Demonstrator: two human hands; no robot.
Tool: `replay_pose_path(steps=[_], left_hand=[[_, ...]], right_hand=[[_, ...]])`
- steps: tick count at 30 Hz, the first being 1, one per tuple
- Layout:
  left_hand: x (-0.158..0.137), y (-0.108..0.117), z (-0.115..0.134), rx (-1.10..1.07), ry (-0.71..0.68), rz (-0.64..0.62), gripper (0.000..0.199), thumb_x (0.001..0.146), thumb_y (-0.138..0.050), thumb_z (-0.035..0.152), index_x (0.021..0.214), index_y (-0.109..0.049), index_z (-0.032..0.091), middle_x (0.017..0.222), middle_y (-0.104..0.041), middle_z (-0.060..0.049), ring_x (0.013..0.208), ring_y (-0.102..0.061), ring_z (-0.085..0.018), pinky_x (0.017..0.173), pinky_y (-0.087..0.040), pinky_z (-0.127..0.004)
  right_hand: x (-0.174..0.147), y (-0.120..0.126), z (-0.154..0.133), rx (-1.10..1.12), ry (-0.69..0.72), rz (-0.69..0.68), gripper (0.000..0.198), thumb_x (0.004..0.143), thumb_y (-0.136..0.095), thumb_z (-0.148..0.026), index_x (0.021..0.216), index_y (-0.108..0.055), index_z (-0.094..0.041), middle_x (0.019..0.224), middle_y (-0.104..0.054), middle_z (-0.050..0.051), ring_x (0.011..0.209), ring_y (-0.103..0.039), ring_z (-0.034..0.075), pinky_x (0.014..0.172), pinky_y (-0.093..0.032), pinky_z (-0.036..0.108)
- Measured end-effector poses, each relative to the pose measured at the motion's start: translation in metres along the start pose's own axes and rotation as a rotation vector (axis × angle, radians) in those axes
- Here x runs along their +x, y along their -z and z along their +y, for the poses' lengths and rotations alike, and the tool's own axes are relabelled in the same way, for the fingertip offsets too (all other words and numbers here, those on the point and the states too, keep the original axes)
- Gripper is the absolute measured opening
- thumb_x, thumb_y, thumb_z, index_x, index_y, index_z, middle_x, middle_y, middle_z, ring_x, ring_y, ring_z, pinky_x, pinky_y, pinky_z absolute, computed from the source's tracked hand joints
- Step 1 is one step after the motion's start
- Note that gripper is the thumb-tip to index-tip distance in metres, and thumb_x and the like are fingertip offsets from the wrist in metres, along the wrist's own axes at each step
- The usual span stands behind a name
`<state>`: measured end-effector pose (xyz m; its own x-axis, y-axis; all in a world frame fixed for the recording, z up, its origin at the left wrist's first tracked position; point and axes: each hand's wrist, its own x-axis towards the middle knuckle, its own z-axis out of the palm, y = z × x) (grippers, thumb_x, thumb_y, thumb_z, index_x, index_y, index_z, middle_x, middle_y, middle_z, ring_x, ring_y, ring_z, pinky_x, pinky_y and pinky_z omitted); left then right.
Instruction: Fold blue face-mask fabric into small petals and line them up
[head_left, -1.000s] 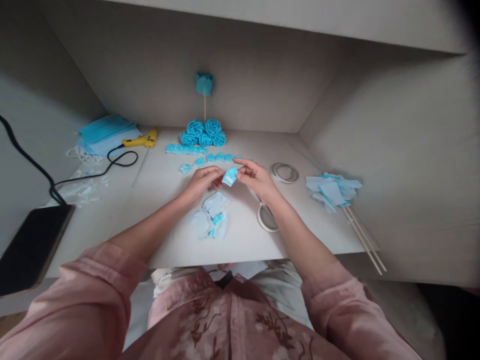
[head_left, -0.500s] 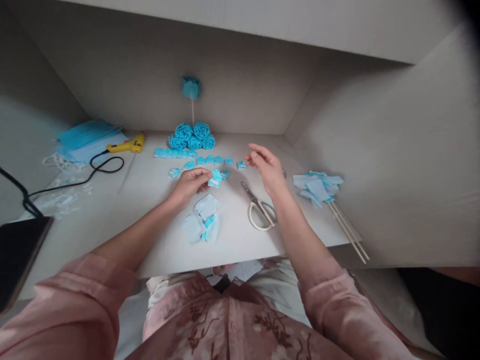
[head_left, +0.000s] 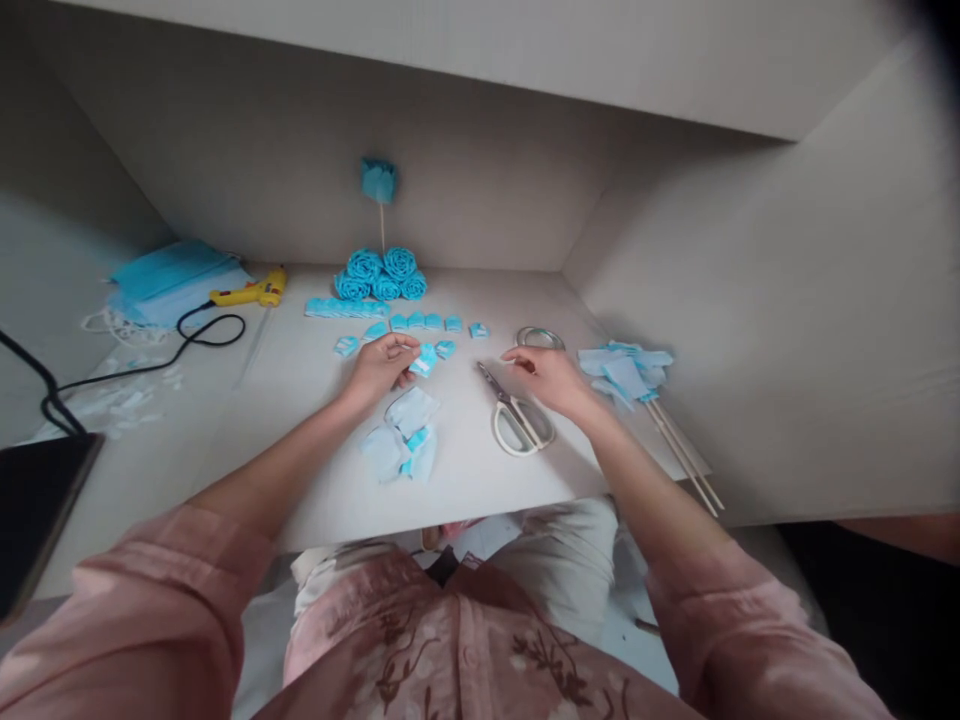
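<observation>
My left hand [head_left: 382, 365] pinches a small blue-and-white folded piece of mask fabric [head_left: 424, 361] over the middle of the table. My right hand [head_left: 546, 378] hovers to the right, fingers curled together, above and beside the scissors [head_left: 517, 410]. Anything between its fingertips is too small to make out. Just behind that hand lies a ring-shaped roll or coil [head_left: 540, 337]. Small folded blue pieces [head_left: 417, 321] form a row behind my left hand, with a few loose ones near it. Pale cut fabric pieces [head_left: 409, 440] lie in front.
Blue rolled roses [head_left: 382, 275] are stacked at the back, near a blue flower [head_left: 379, 180] on a stick. A yellow glue gun [head_left: 251, 292] and face masks [head_left: 176, 280] lie left. At right, sticks [head_left: 682, 455] lie by fabric strips [head_left: 630, 368]. Scraps [head_left: 124, 395] lie left.
My right hand has moved down and toward me, its fingers curling in, so the ring-shaped roll or coil now shows. My left hand still holds its fabric piece in nearly the same place.
</observation>
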<state>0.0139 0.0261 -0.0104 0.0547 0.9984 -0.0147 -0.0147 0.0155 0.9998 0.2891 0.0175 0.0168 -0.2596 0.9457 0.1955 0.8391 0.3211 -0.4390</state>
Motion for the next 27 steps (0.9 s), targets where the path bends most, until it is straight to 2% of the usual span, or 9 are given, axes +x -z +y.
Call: replay_pose_path(steps=[4,8,11,16,21,25,27], left_hand=[[-0.002,-0.001,0.0,-0.015,0.026,-0.028,0.037,0.073,-0.07,0.042,0.096,-0.065,0.014,0.057,-0.062,0.002,0.043,-0.05,-0.008,0.046,-0.036,-0.021],[-0.005,-0.003,0.005,0.009,0.016,-0.058,0.033,0.076,-0.065,0.046,0.073,-0.063,0.014,0.058,-0.062,-0.001,0.045,-0.05,-0.008,0.049,-0.037,-0.022],[-0.006,-0.003,0.007,0.008,0.019,-0.06,0.033,0.077,-0.065,0.046,0.067,-0.061,0.015,0.058,-0.061,-0.002,0.045,-0.05,-0.008,0.05,-0.037,-0.023],[-0.006,-0.004,0.008,-0.013,0.011,-0.087,0.034,0.078,-0.064,0.047,0.068,-0.063,0.014,0.058,-0.061,-0.002,0.046,-0.05,-0.009,0.049,-0.036,-0.024],[-0.008,-0.005,0.008,-0.031,0.042,-0.1,0.033,0.078,-0.065,0.046,0.067,-0.063,0.014,0.058,-0.061,-0.002,0.045,-0.049,-0.008,0.049,-0.037,-0.023],[-0.01,-0.009,0.006,-0.033,0.056,-0.104,0.033,0.077,-0.065,0.045,0.066,-0.063,0.015,0.057,-0.06,-0.002,0.044,-0.048,-0.008,0.049,-0.036,-0.023],[-0.011,-0.01,0.006,-0.022,0.05,-0.111,0.033,0.077,-0.064,0.045,0.064,-0.062,0.015,0.057,-0.061,-0.002,0.044,-0.048,-0.008,0.049,-0.036,-0.023]], right_hand=[[-0.007,-0.018,-0.009,-0.083,-0.045,0.021,0.018,0.086,-0.061,-0.03,0.095,-0.073,-0.021,0.085,-0.075,0.006,0.076,-0.067,0.021,0.068,-0.043,0.029],[-0.004,-0.034,-0.022,-0.146,-0.093,0.033,0.015,0.086,-0.061,-0.027,0.092,-0.073,-0.019,0.092,-0.076,0.009,0.081,-0.069,0.022,0.069,-0.042,0.029],[-0.003,-0.039,-0.021,-0.147,-0.138,0.064,0.015,0.086,-0.058,-0.022,0.087,-0.073,-0.019,0.088,-0.076,0.009,0.08,-0.068,0.023,0.068,-0.042,0.029],[-0.004,-0.044,-0.009,0.009,-0.204,0.124,0.017,0.087,-0.055,-0.024,0.086,-0.072,-0.021,0.078,-0.074,0.004,0.07,-0.066,0.018,0.066,-0.043,0.027],[-0.005,-0.052,-0.002,0.047,-0.212,0.157,0.016,0.088,-0.052,-0.022,0.083,-0.067,-0.019,0.074,-0.072,0.005,0.069,-0.065,0.018,0.068,-0.044,0.028],[-0.006,-0.053,-0.003,0.355,-0.289,0.239,0.017,0.093,-0.044,-0.028,0.09,-0.058,-0.019,0.076,-0.07,0.005,0.063,-0.066,0.017,0.06,-0.048,0.028],[-0.008,-0.047,-0.011,0.496,-0.243,0.292,0.022,0.095,-0.042,-0.036,0.092,-0.056,-0.019,0.08,-0.069,0.005,0.066,-0.067,0.017,0.057,-0.05,0.028]])
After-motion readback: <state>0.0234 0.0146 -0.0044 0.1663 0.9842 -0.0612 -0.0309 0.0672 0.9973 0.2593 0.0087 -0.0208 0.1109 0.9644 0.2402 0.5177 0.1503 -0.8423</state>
